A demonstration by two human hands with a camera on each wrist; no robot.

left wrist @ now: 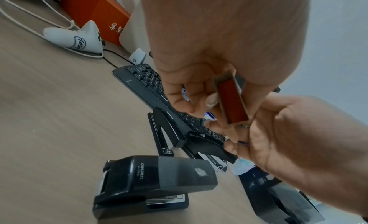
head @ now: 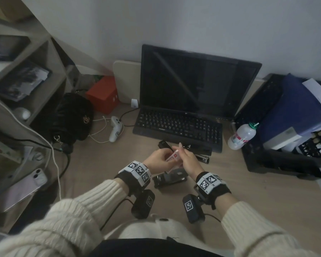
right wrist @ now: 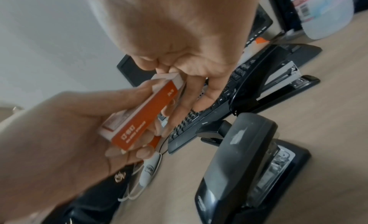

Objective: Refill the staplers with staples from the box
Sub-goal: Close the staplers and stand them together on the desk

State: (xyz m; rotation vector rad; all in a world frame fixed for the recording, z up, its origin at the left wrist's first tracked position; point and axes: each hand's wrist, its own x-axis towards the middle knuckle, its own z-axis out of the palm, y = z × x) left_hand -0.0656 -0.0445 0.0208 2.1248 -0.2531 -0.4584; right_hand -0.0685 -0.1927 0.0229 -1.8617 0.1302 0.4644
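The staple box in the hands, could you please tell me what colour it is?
Orange-red with white ends, clearest in the right wrist view: staple box.

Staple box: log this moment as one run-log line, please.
left hand: holds staple box | right hand: fingers at box end | staplers: three on desk, nearest stapler untouched | staples: none out yet
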